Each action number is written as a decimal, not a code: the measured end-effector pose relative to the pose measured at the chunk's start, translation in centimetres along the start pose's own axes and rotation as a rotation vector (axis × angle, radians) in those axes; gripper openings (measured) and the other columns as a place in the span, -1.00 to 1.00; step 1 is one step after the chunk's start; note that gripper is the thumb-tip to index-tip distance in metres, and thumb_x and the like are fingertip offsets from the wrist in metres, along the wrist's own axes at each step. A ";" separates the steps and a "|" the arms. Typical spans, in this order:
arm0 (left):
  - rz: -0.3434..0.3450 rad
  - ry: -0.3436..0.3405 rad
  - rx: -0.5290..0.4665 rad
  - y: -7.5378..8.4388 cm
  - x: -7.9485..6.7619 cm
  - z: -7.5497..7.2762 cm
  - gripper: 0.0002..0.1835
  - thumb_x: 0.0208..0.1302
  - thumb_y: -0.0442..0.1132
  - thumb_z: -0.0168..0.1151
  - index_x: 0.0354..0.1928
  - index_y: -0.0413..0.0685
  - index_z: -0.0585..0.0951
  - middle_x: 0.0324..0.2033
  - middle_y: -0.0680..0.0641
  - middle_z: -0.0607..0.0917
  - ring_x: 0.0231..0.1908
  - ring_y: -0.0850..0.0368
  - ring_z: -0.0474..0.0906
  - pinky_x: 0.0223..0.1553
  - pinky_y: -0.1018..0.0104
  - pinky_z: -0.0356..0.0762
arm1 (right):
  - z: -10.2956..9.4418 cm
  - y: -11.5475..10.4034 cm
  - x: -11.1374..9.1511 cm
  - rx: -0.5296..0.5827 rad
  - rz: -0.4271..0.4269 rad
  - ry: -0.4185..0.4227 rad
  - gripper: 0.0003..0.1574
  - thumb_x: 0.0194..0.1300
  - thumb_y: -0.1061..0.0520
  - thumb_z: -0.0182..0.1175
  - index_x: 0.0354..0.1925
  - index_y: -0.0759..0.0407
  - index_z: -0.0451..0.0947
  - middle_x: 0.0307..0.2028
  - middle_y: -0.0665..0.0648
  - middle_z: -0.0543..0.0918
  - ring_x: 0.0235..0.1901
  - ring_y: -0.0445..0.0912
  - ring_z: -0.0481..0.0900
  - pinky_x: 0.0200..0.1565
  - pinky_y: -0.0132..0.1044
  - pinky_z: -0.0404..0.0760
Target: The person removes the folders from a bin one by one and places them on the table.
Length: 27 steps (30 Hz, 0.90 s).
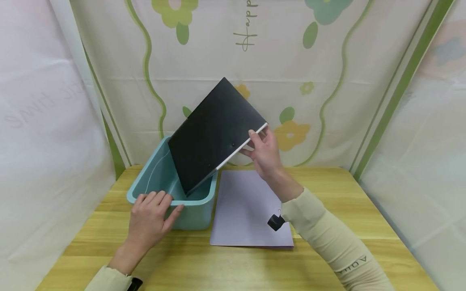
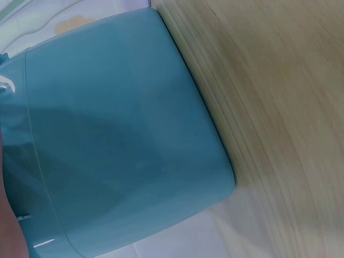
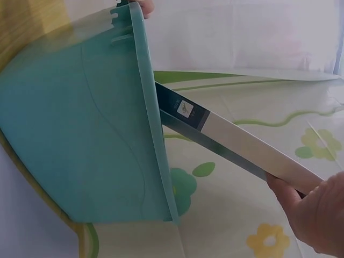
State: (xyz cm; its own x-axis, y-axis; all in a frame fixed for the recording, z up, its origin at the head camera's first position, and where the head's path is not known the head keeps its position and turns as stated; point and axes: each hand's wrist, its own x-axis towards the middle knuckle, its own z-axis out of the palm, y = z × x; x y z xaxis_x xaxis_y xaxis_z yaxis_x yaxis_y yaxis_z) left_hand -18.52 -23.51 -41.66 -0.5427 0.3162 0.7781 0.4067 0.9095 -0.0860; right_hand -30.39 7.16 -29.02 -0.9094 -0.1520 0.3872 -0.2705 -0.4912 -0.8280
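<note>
A black binder with a white spine strip is tilted over the teal bin, its lower corner inside the bin. My right hand grips the binder by its spine edge near the upper right end, thumb on the black face. In the right wrist view, the binder's spine carries a dark blue label end by the bin's rim. My left hand holds the bin's near rim, fingers over the top. The bin's outer wall fills most of the left wrist view.
A lavender folder lies flat on the wooden table, right of the bin and below my right forearm. Behind the table hangs a flower-printed curtain, with more fabric on both sides.
</note>
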 end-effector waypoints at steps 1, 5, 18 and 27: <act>0.002 0.005 -0.001 0.0 0.0 0.0 -0.40 0.55 0.27 -0.14 -0.43 -0.08 0.48 -0.55 -0.02 0.43 -0.49 -0.04 0.42 -0.29 -0.02 0.41 | -0.1 0.0 0.0 0.005 0.001 0.005 -0.48 0.60 0.29 -0.04 0.43 0.09 0.32 0.26 0.30 0.54 0.10 0.25 0.67 0.00 0.21 0.65; 0.009 0.018 -0.004 0.0 0.1 0.1 -0.41 0.54 0.26 -0.13 -0.43 -0.08 0.47 -0.55 -0.01 0.42 -0.50 -0.04 0.41 -0.29 -0.02 0.40 | -0.5 -0.2 0.0 0.010 0.003 0.015 -0.49 0.60 0.28 -0.05 0.43 0.08 0.31 0.25 0.30 0.54 0.06 0.20 0.70 0.00 0.19 0.66; -0.010 -0.029 0.000 -0.1 0.0 -0.2 -0.39 0.54 0.30 -0.17 -0.41 -0.07 0.49 -0.53 -0.02 0.45 -0.46 -0.05 0.43 -0.26 -0.04 0.43 | -1.3 -0.5 -0.3 -0.037 -0.027 0.038 -0.51 0.61 0.28 -0.09 0.42 0.19 0.25 0.23 0.35 0.51 0.11 0.27 0.66 0.00 0.18 0.65; -0.015 -0.041 0.007 0.0 0.0 -0.3 -0.37 0.54 0.31 -0.18 -0.40 -0.08 0.50 -0.53 -0.03 0.46 -0.46 -0.05 0.43 -0.25 -0.04 0.43 | -3.1 -0.4 -0.4 -0.069 -0.011 0.074 -0.51 0.63 0.25 -0.10 0.44 0.19 0.22 0.25 0.36 0.50 0.11 0.23 0.67 -0.04 0.10 0.69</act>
State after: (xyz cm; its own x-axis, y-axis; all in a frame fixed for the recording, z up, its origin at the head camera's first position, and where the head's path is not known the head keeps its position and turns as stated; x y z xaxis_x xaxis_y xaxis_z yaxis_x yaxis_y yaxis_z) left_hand -18.31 -23.56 -41.44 -0.5784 0.3132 0.7533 0.3934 0.9160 -0.0787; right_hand -30.94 10.08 -30.10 -0.9265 -0.0815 0.3673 -0.2993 -0.4318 -0.8509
